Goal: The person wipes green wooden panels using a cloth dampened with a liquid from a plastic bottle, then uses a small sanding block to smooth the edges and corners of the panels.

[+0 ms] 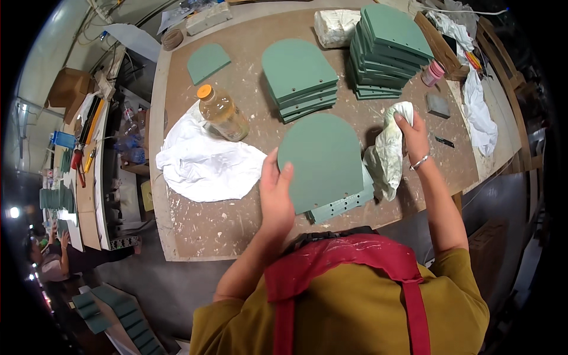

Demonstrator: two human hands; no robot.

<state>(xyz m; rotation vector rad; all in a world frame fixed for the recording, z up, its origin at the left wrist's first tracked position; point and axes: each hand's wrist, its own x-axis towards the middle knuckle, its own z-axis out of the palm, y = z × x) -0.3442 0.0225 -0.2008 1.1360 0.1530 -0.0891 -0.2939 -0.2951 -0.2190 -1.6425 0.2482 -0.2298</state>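
Observation:
My left hand (277, 195) grips the left edge of a green round-topped panel (322, 160), thumb on its face and fingers behind. Beneath that panel, a perforated green piece (348, 205) sticks out at the near side. In my right hand (414, 137) is a crumpled, stained white cloth (386, 160), pinched at its top and hanging beside the panel's right edge. Farther off stand a short stack of similar panels (299, 65) and a taller stack (395, 35) to its right. A single green panel (208, 62) lies at the far left.
An orange-capped bottle (226, 118) of yellowish liquid stands by a spread white cloth (204, 163) on the worktable (201, 234). To the right are a pink jar (433, 72), a grey block (438, 106) and a small black tool (444, 142). Another person (56, 260) is at far left.

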